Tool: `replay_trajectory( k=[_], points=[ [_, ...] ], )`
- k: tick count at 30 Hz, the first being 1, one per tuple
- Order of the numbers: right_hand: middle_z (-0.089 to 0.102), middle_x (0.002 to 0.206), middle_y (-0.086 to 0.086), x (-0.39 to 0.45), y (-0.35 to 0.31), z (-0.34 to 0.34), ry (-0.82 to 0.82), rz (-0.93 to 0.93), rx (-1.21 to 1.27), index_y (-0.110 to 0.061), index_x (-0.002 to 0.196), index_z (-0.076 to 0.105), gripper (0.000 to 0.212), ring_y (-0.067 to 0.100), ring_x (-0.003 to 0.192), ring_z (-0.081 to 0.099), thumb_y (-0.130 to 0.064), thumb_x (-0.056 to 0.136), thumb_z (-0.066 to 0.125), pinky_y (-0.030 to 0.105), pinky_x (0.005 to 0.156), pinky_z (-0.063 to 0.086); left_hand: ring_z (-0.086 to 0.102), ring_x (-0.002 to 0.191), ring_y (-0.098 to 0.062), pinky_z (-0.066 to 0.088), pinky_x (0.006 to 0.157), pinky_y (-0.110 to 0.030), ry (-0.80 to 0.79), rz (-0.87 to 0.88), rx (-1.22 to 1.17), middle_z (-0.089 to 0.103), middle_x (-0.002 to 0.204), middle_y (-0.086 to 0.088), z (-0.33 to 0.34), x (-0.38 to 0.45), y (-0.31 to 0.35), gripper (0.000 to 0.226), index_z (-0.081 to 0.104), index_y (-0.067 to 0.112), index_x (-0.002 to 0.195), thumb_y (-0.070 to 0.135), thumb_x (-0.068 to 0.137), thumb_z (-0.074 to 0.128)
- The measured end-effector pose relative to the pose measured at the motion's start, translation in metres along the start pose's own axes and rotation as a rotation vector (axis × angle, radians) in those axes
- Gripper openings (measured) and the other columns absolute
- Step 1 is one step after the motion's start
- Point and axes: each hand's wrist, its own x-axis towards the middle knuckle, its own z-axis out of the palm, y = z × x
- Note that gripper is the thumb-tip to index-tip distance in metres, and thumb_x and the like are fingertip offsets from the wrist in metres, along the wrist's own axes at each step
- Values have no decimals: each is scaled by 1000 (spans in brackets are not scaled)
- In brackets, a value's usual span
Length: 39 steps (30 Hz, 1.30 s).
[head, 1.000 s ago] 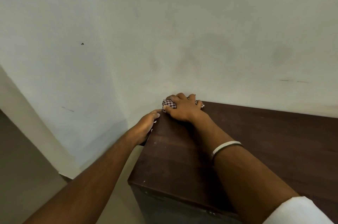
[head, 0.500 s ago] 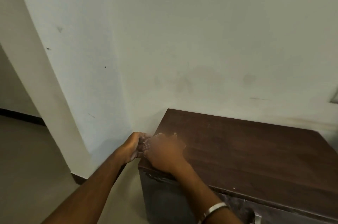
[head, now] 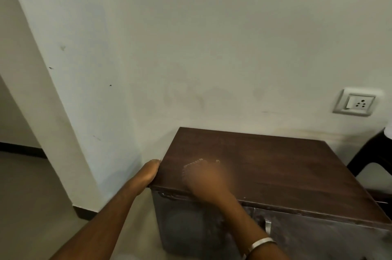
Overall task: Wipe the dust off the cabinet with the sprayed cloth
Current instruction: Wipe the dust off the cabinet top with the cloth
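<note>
The dark wooden cabinet [head: 265, 170] fills the lower right of the frame, its back edge tight against the pale wall [head: 191, 47] and its left edge beside a narrow strip of floor [head: 25, 206] that runs to a wall corner at the left. The top is bare wood from the middle out to the right edge and back to the wall. Past the right edge, at the frame's right border, part of a dark chair [head: 369, 153] stands close by, and a white socket [head: 358, 102] sits on the wall above it. A metal handle [head: 267, 225] shows on the front face, below the front edge.

The left hand [head: 149, 173] lies against the cabinet's left edge near the front corner, fingers straight along the side and holding nothing. The right hand [head: 203, 179] is on the top just inside the front left corner, heavily blurred, with a pale bangle [head: 261, 243] on its wrist. The cloth [head: 197, 163] shows only as a faint checked fringe at the far side of that hand, under the fingers; whether the fingers curl round it or lie flat on it cannot be told. The two hands are near each other but apart.
</note>
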Motion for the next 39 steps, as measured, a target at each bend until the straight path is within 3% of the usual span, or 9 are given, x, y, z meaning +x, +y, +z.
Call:
replay_trajectory(
  k=[2,8,14,19,26,33,36,39],
  points=[
    [18,159,-5,-2,27,-12,4,76,-9,-45,141,34,58,38,146,3,-69,89,36,62,112,1,61,102,-31,47,92,-38,11,38,89,62,117,-17,1,2,0,37,61,8,103,25,104,29],
    [19,157,-3,-25,132,-57,56,331,-90,-44,142,31,61,39,143,11,-72,88,34,62,112,10,51,122,-30,38,107,-42,33,36,231,49,141,-15,5,10,-3,49,48,8,136,37,104,24],
    [19,158,-3,-60,226,-102,104,606,-120,-45,144,28,64,41,142,13,-74,88,33,63,111,15,51,121,-30,37,99,-38,66,64,279,49,139,-16,8,15,-5,51,46,8,136,41,104,24],
    [18,158,-3,-47,236,-113,114,698,-84,-43,146,27,65,42,143,9,-73,89,33,61,112,10,52,109,-26,36,87,-33,76,104,320,52,134,-15,9,26,-5,48,49,8,131,41,104,27],
    [20,157,-2,24,158,-84,73,482,-54,-40,145,31,61,41,144,7,-68,90,36,63,113,6,50,96,-20,39,86,-34,86,133,364,55,128,-14,11,41,-4,43,50,10,128,39,104,29],
    [20,157,1,78,7,-8,-70,3,30,-42,141,38,55,44,144,1,-61,90,42,66,109,-6,51,93,-20,40,85,-36,128,166,386,58,124,-16,11,65,-6,40,54,11,123,37,104,30],
    [22,155,-1,90,3,-5,-110,-66,23,-42,142,38,56,41,144,2,-62,90,44,64,110,-6,51,90,-20,39,83,-35,138,176,399,58,123,-16,14,70,-4,39,54,11,123,36,104,30],
    [22,155,-3,103,40,-21,-78,2,26,-43,142,37,57,40,144,4,-64,89,44,62,111,-4,50,85,-17,38,81,-33,135,199,420,59,117,-13,17,71,-2,37,53,12,120,36,103,31]
  ],
)
